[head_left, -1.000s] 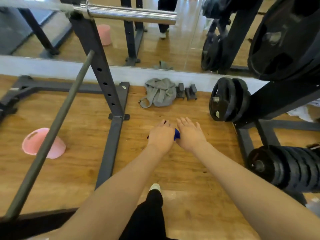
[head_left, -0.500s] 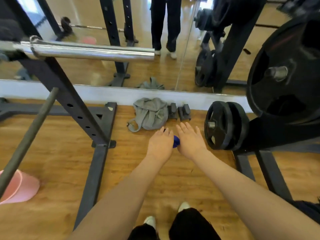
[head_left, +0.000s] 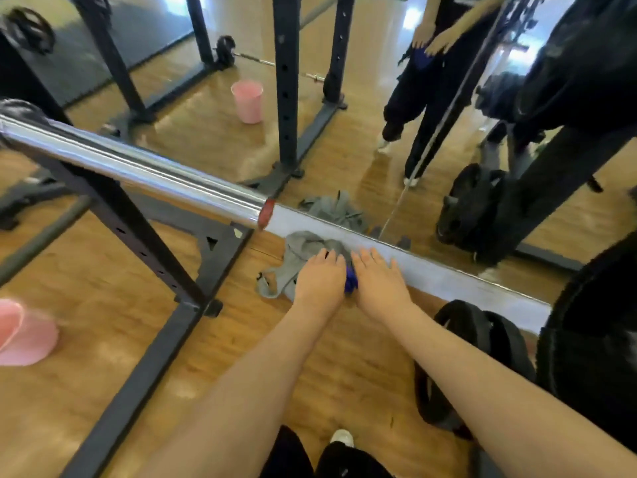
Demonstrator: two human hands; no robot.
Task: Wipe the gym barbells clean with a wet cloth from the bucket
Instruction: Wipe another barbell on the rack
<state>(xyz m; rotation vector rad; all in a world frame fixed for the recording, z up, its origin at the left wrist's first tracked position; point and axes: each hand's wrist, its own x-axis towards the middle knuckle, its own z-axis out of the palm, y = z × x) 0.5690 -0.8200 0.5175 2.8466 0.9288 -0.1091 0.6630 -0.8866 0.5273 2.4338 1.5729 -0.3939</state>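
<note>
**Blue cloth held between both hands beside the bar's end**

The left hand (head_left: 319, 279) and right hand (head_left: 377, 282), backs up, fingers extended, hold a blue cloth (head_left: 351, 285) between them. The chrome barbell sleeve (head_left: 138, 170) ends up-left; open wooden floor (head_left: 113, 281) lies below. A pink bucket (head_left: 24, 336) sits far left.

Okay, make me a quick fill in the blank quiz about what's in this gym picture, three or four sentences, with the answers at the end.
1. The cloth squeezed between the left hand and the right hand is ____ in colour.
2. The bucket on the floor at the left edge is ____ in colour.
3. The chrome barbell sleeve ends in a ____ cap.
4. The grey bag lies on the floor against the base of the ____.

Missing words: blue; pink; red; mirror
</note>
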